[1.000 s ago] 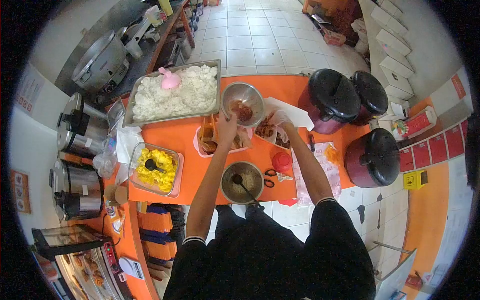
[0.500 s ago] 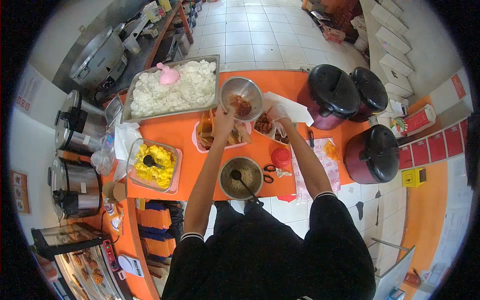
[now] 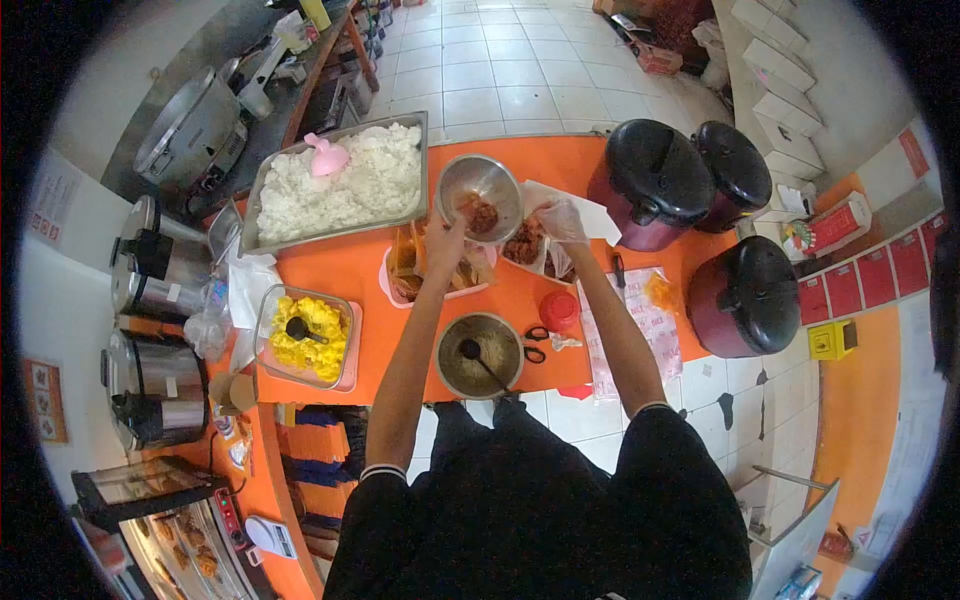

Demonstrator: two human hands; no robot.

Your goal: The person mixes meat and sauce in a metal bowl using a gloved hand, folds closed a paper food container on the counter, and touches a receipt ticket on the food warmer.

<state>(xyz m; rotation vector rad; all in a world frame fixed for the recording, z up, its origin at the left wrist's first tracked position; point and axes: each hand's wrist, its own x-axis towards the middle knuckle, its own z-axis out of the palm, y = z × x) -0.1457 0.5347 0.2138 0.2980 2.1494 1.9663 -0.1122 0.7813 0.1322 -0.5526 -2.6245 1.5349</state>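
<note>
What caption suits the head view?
Left hand reaches into steel bowl of red sauce; gloved right hand holds food on paper, orange counter.

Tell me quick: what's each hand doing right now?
Left hand: at the steel bowl rim, grip cannot be told.
Right hand: gloved, on the food wrapper, grip unclear.

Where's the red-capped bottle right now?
In the head view, the red-capped bottle stands on the orange counter near its front edge, right of the metal bowl with the ladle, beside the scissors.
</note>
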